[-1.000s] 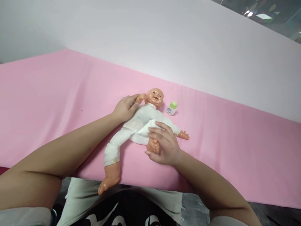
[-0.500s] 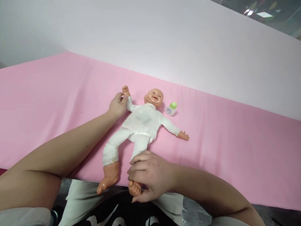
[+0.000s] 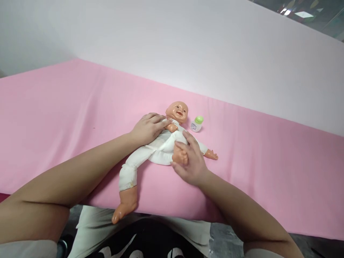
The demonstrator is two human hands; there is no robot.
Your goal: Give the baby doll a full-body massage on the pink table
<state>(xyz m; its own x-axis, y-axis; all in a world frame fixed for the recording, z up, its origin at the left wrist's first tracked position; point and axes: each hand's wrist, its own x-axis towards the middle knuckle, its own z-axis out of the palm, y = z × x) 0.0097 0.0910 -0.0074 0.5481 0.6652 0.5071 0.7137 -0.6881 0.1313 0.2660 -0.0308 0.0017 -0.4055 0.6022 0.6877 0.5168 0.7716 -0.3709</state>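
While the doll [image 3: 160, 142] lies face-up on the pink sheet [image 3: 255, 165], head [image 3: 177, 111] toward 1 o'clock, your left hand [image 3: 149, 129] grasps its folded arm [image 3: 172, 128]. Your right hand [image 3: 194, 162] grips its raised foot [image 3: 180, 154]; the bottle [image 3: 196, 125] sits at the head's 4 o'clock.

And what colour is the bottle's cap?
The cap on the bottle is light green, clearest in the head view.
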